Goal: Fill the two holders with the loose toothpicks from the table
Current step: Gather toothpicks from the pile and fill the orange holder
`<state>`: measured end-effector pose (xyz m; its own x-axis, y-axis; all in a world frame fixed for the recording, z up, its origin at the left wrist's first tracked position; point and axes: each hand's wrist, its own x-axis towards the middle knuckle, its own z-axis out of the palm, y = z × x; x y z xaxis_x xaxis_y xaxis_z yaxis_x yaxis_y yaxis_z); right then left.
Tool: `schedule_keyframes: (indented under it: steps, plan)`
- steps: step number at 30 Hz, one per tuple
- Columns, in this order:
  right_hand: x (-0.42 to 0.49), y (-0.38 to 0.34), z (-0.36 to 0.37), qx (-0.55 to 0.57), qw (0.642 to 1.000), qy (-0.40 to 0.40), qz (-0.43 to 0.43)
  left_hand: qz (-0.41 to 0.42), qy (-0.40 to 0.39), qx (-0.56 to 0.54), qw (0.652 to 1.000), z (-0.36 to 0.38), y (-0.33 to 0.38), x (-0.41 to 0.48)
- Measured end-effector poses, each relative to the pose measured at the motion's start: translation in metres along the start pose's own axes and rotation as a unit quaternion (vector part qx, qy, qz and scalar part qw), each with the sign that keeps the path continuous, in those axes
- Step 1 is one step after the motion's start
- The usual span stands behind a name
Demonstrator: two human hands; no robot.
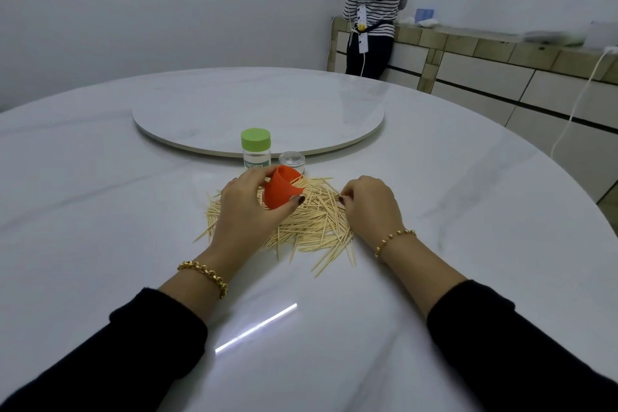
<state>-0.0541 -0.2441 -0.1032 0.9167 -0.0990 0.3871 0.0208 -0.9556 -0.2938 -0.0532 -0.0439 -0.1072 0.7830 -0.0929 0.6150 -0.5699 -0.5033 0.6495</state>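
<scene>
A heap of loose toothpicks (311, 221) lies on the white marble table (468, 211) in front of me. My left hand (247, 211) grips an orange lid (282, 190), tilted, just above the heap. My right hand (371, 207) rests on the heap's right side with curled fingers that pinch at toothpicks. Behind the heap stand two clear holders: one with a green lid (255, 152) on it, labelled toothpick, and an uncapped one (292, 161) partly hidden behind the orange lid.
A round lazy Susan (257, 110) sits at the table's middle, right behind the holders. A person in a striped top (376, 10) stands at a counter (501, 53) at the back right, with a white cable hanging from it.
</scene>
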Motion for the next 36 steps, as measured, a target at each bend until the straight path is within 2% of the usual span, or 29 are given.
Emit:
schedule_keyframes:
  steps: [9, 17, 27, 33, 36]
  plan:
    - [0.006, 0.004, 0.005, -0.011, 1.000, -0.010, -0.002, 0.003, -0.006, 0.007, 1.000, 0.000, 0.001, 0.001]
    - [0.005, 0.001, -0.003, 0.022, 0.999, 0.047, -0.008, 0.003, -0.013, 0.019, 1.000, -0.001, 0.001, -0.001]
    - [0.001, -0.017, -0.008, 0.174, 0.965, 0.150, -0.126, -0.001, -0.022, 0.025, 0.999, -0.001, 0.003, -0.001]
    - [0.003, -0.024, -0.007, 0.139, 0.948, 0.188, -0.218, 0.000, -0.028, 0.031, 0.999, 0.000, 0.003, 0.000]
    - [0.004, -0.026, -0.005, 0.123, 0.945, 0.182, -0.242, 0.003, -0.021, 0.030, 0.999, 0.001, 0.003, 0.000]
